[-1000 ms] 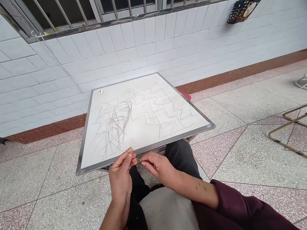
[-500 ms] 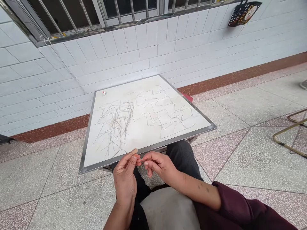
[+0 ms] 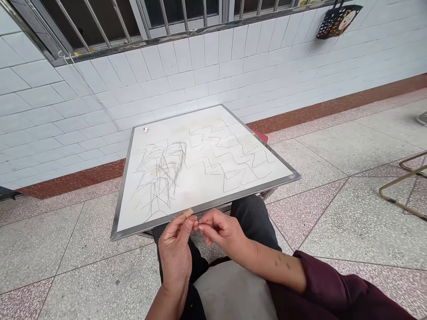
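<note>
Both hands pinch tightly on a thin strand [image 3: 198, 223], thumb against finger: the left hand [image 3: 176, 255] and right hand [image 3: 229, 233] have drawn nearer, leaving a shorter stretch between fingertips than a second ago. Just beyond the grip lies the flat white table [image 3: 198, 189], rimmed in grey metal. On it, ahead and left, wiry dark strands [image 3: 183, 155] tangle; ahead and right, zigzag strands [image 3: 223, 182] spread loosely. Around and below is speckled stone floor [image 3: 333, 222]; farthest ahead, glossy white wall tiles [image 3: 200, 80] under a barred window [image 3: 183, 13].
</note>
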